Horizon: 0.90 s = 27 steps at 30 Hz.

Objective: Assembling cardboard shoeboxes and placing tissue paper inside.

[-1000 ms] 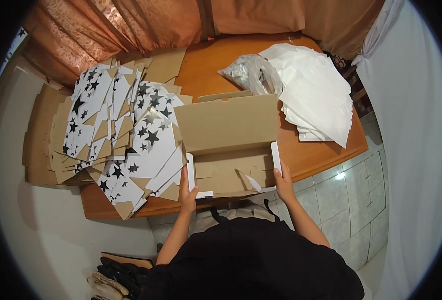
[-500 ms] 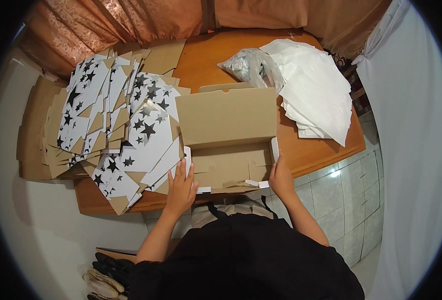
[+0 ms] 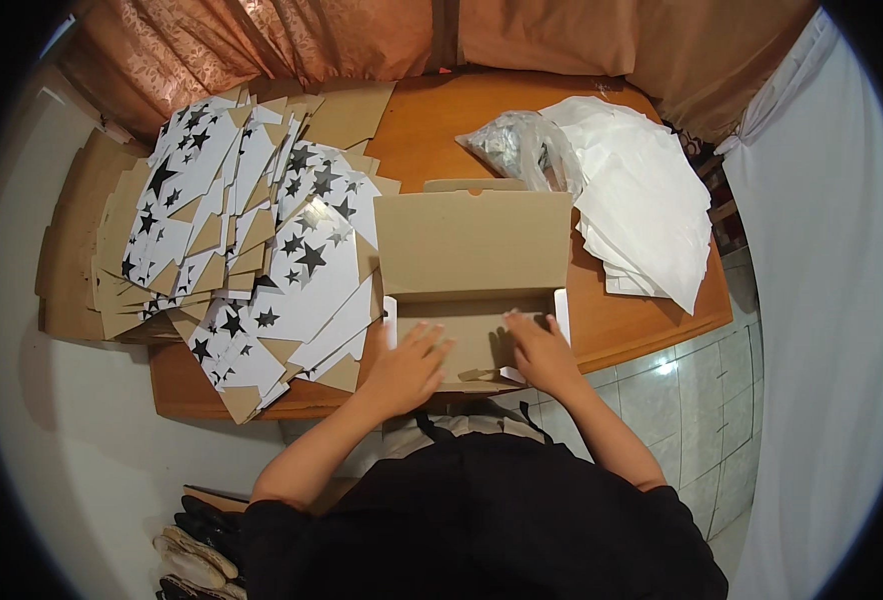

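Note:
A cardboard box [image 3: 474,243], brown inside with white outer flaps, stands at the table's front edge. Its lid is raised and leans away from me. My left hand [image 3: 409,370] is over the box's left front corner, fingers stretched out and holding nothing. Over the right part of the box's inside is my right hand [image 3: 543,353], fingers extended and apart. Below it a small white flap of the front wall sticks up. My hands partly hide both side walls.
Overlapping flat cardboard pieces with black stars on white [image 3: 307,250] cover the table's left side. At the back right lie a clear plastic bag [image 3: 522,145] and a stack of white paper sheets [image 3: 642,190]. Shoes [image 3: 197,550] are on the floor at lower left.
Both hands have left the box's outer sides and moved inward over its interior. The view has shifted slightly, so the table's things appear farther right.

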Available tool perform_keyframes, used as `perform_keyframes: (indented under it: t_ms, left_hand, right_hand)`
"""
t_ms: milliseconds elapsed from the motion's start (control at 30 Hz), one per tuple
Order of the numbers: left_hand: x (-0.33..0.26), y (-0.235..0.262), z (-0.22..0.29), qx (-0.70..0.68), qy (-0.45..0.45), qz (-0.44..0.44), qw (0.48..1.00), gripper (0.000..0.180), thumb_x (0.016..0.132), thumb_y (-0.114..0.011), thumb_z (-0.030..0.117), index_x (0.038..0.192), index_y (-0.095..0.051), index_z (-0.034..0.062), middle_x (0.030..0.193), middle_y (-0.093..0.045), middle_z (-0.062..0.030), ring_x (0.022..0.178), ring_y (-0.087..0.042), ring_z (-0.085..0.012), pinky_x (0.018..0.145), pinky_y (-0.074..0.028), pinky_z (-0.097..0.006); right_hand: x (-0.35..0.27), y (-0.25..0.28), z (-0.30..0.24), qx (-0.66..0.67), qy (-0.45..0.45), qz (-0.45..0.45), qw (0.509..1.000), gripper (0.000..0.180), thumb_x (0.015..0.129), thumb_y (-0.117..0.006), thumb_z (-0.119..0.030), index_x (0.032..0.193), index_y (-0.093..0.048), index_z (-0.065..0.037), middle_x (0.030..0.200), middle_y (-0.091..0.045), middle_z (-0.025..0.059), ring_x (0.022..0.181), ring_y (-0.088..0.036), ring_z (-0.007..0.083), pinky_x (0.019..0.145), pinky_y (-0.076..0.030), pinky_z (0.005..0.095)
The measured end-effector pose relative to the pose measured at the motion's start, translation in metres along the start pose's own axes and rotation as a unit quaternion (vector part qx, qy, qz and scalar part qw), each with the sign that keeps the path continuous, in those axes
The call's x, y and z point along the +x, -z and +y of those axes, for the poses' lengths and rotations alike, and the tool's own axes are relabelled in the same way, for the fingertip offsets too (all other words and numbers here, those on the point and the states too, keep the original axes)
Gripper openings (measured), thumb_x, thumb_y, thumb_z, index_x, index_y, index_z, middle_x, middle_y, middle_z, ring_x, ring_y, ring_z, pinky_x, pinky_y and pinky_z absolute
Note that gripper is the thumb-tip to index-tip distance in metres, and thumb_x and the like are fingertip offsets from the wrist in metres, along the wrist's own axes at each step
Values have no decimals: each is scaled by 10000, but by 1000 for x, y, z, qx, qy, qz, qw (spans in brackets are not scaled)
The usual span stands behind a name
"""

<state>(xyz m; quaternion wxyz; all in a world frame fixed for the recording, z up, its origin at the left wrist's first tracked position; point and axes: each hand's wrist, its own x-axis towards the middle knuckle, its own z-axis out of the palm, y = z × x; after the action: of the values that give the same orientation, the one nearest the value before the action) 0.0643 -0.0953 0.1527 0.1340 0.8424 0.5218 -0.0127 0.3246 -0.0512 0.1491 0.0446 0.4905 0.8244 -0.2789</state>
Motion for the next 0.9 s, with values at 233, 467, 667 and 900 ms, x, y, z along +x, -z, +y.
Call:
perform_keyframes:
  t_ms: [233, 467, 667, 900]
  left_hand:
    - [71, -54, 14, -101, 94, -405, 904, 798, 865, -297, 635, 1461, 43, 228, 1520, 105, -85, 1398, 68, -314, 1056, -21, -613]
    - [68, -65, 23, -103, 127, -402, 901, 906, 791, -234, 761, 1456, 83, 234, 1507, 183, -79, 1382, 157, -330, 1056, 49, -590]
    - [72, -69, 24, -93, 144, -418, 892, 964, 752, -231, 807, 1454, 92, 232, 1508, 181, -75, 1378, 171, -329, 1048, 58, -602]
    - [85, -61, 26, -74, 135, -432, 888, 1012, 734, -236, 826, 1451, 108, 200, 1503, 187, -103, 1377, 151, -358, 1042, 38, -621]
  right_hand:
    - [41, -30, 0, -55, -42, -269, 961, 746, 877, -455, -394, 1441, -122, -39, 1506, -102, 169, 1389, -136, 314, 1097, -149, 512]
    - [41, -43, 0, -35, -89, -323, 942, 923, 844, -440, -530, 1443, 109, -91, 1516, 145, 92, 1404, 97, 251, 1107, -15, 498]
    - [51, -41, 0, -48, -64, -286, 955, 898, 823, -468, -529, 1459, 64, -185, 1521, 119, 92, 1404, 86, 273, 1095, -38, 535]
    - [76, -11, -2, 131, -89, -184, 970, 641, 862, -480, -360, 1438, -237, -217, 1491, -200, 138, 1362, -204, 343, 1050, -179, 601]
